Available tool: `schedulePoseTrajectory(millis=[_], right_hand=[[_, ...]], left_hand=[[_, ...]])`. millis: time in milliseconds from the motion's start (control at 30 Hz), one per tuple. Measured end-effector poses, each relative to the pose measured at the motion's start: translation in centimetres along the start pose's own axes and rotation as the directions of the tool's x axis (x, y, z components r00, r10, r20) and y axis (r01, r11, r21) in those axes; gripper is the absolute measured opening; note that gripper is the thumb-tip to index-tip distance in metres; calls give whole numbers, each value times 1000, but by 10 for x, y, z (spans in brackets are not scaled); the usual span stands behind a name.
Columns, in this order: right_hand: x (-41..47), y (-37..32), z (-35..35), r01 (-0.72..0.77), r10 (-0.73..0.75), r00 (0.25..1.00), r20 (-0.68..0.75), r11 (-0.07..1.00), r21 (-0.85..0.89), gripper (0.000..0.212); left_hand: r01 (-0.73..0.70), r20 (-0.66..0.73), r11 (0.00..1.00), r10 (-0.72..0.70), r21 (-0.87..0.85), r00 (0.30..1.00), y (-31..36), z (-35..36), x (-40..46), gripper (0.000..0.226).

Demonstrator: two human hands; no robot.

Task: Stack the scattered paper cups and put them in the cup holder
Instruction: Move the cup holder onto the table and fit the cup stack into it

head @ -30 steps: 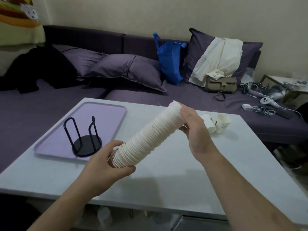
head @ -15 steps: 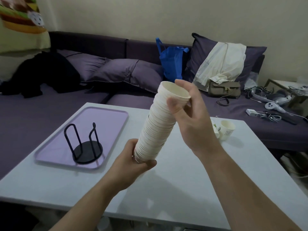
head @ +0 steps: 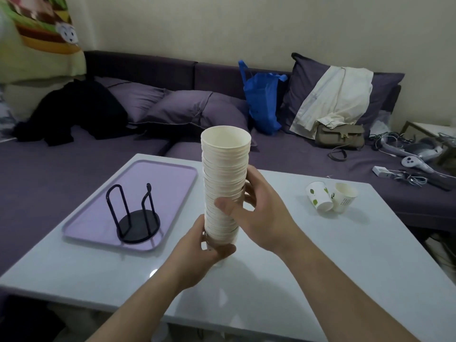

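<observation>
Both hands grip the upright stack (head: 225, 178) above the table (head: 320, 255), left hand (head: 204, 245) around its base, right hand (head: 256, 211) mid-height; best kept vertical while carried left and lowered between the holder (head: 134, 215) wires.

Stack's (head: 223, 183) base hidden by left hand (head: 204, 253); poster (head: 37, 25) cut off — top-left.

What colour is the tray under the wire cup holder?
Light purple tray, clearest in the head view.

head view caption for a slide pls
Both hands hold a tall cup stack upright above the table, cup holder empty.
</observation>
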State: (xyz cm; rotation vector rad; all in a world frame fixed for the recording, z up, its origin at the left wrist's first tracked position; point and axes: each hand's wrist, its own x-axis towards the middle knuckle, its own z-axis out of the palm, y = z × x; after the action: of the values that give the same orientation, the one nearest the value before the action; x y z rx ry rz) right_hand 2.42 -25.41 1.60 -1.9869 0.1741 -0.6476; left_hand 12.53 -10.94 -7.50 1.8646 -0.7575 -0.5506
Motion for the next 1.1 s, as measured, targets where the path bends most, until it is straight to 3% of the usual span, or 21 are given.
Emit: schedulePoseTrajectory(millis=[233, 333, 433, 533, 600, 700, 800, 933, 1033, 1100], right_hand=[[-5, 9, 1, -50, 50, 999, 14, 999, -2, 59], [-8, 22, -5, -59, 55, 992, 113, 998, 30, 64], [-8, 39, -18, -172, 138, 968, 211, 974, 150, 67], [-4, 63, -32, -293, 282, 952, 117, 952, 92, 68], [0, 84, -42, -342, 341, 940, -27, 937, -77, 58], [10, 115, -59, -442, 361, 891, -275, 829, -344, 55], [24, 139, -80, -549, 334, 828, -450, 642, -534, 63], [41, 164, -110, -582, 317, 812, -490, 385, -716, 66], [51, 175, -125, -584, 323, 805, -498, 284, -761, 57], [57, 180, -132, -573, 343, 805, -484, 241, -783, 63]], left_hand=[[32, -37, 999, -31, 39, 999, 1, 4, -3, 70], [51, -30, 998, -50, 33, 998, 1, 3, -4, 66], [41, -29, 998, -40, 57, 999, 1, 2, -5, 65], [41, -44, 998, -39, 44, 998, 1, 2, -6, 60], [42, -45, 999, -41, 34, 998, 2, 3, -5, 54], [50, -41, 999, -49, 20, 998, 4, 4, -3, 55], [73, -48, 997, -71, 37, 996, 7, 7, 3, 56], [177, -36, 971, -173, 159, 984, 1, 8, 14, 64], [266, -27, 897, -274, 353, 961, -3, 5, 16, 74], [309, -20, 838, -337, 451, 941, -4, 1, 17, 70]])
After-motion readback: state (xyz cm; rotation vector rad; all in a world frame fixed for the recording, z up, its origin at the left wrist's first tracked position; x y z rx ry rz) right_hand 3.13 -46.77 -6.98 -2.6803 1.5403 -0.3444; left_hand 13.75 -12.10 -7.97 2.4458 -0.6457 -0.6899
